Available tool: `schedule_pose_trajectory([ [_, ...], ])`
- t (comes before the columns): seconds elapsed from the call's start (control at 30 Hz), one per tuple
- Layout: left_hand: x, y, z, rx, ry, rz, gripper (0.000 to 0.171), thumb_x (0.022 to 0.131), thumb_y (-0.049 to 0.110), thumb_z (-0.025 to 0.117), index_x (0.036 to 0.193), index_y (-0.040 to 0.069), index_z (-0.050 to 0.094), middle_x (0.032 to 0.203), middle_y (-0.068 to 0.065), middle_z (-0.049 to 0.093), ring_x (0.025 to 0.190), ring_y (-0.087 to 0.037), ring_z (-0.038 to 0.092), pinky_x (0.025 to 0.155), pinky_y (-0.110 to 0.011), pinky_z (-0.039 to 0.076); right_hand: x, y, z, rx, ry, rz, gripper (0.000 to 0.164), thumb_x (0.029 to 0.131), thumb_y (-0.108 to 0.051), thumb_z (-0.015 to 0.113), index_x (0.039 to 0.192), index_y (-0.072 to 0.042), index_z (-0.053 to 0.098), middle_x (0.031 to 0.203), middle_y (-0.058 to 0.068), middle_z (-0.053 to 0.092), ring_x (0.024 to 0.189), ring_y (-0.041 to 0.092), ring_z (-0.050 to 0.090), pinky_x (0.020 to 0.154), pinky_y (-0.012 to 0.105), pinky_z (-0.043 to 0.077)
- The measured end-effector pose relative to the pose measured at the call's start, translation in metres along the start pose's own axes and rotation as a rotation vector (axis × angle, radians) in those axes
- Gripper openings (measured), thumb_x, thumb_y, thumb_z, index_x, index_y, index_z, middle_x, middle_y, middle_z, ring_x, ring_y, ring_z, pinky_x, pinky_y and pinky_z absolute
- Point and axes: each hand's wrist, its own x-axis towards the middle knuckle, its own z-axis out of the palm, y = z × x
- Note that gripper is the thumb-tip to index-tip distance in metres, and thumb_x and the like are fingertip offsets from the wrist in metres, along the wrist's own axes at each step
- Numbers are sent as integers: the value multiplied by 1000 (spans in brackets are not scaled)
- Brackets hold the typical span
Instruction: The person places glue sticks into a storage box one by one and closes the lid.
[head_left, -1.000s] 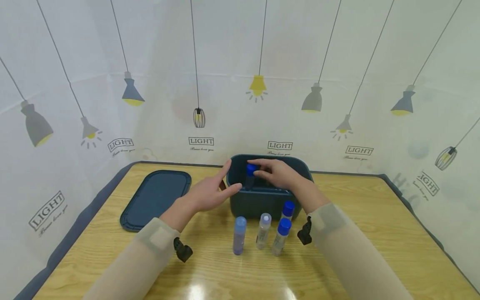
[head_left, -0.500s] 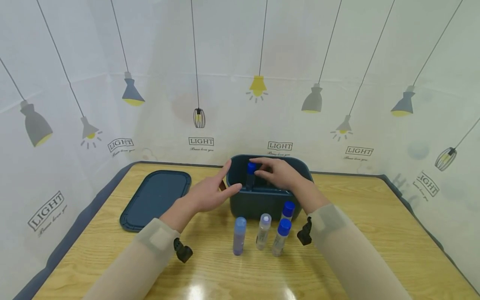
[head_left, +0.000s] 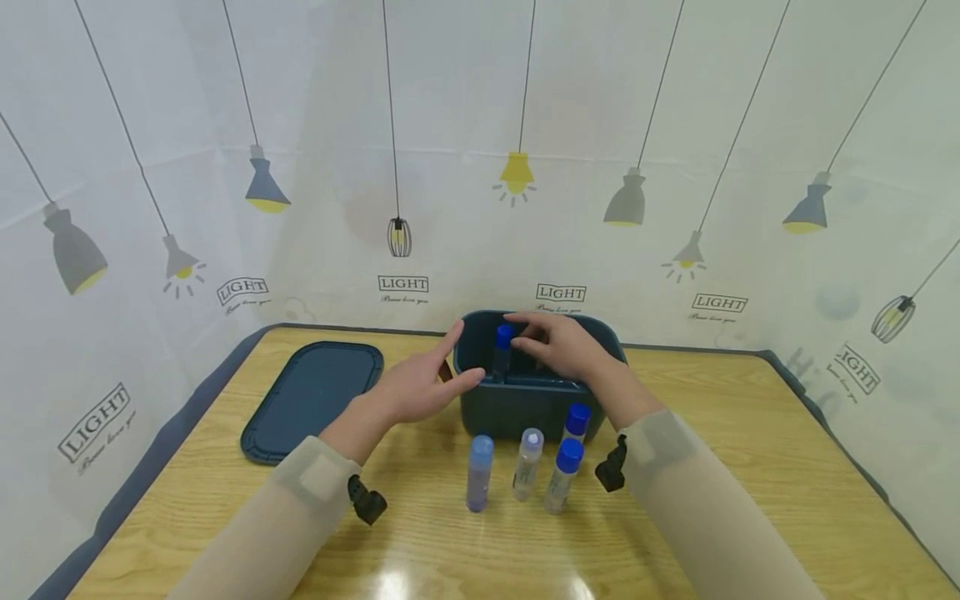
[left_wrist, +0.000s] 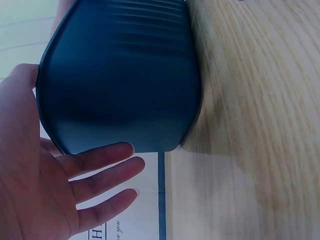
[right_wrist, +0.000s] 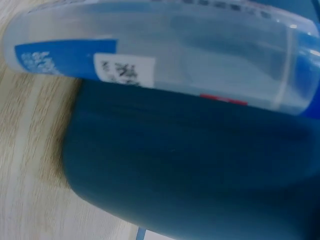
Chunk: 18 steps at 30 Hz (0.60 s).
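Observation:
A dark blue-green bin (head_left: 517,412) stands on the table. Inside it, near its left end, a blue-capped tube (head_left: 503,354) stands upright. Just right of that cap is my right hand (head_left: 562,343), thumb and fingers slightly bent, with a narrow gap between them and the cap. My left hand (head_left: 411,387) rests against the bin's left end, thumb and forefinger spread, the other fingers (left_wrist: 112,172) fairly straight. Several clear tubes stand before the bin: a pale blue-capped one (head_left: 479,475), a whitish-capped one (head_left: 528,467) and dark blue-capped ones (head_left: 561,479).
A dark lid (head_left: 315,396) lies flat on the wooden table (head_left: 750,450) at the left. A cloth backdrop (head_left: 480,225) printed with lamps rises behind and on both sides. Close to the right wrist camera is a clear tube (right_wrist: 175,55) with a blue label.
My right hand has loosened from the blue cap and shifted slightly right, leaving the tube standing inside the bin. The left hand and the tubes in front stay put.

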Motion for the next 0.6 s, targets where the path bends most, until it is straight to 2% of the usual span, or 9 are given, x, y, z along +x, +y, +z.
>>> schedule_pose_trajectory([
  [0.17,1,-1,-1,21,25,13,99,103,80,51,179,34,6,116,-2,77,89,-14,70,76,-35,56,-1,-2,-7,9,169,-27,43,112,-29,66,154,-17,64,109,9,79,75,18,69,75,38,58],
  [0.3,3,-1,-1,44,33,10,100,102,79,53,179,33,9,113,-1,77,87,-13,69,73,-34,55,-8,-4,-16,72,285,-37,39,113,-28,65,149,-15,67,109,11,81,76,27,72,71,35,58],
  [0.47,2,0,-4,24,23,5,102,100,80,56,179,33,10,116,-3,77,91,-15,70,75,-35,56,-25,-5,-28,150,368,-44,36,113,-27,64,146,-13,69,110,16,82,80,41,73,70,29,57],
  [0.6,1,1,-7,10,16,-5,104,99,81,58,179,33,12,121,-4,77,96,-16,71,79,-37,57,-44,-7,-34,175,395,-69,35,113,-25,64,145,-12,69,108,20,82,79,40,73,72,25,56],
])
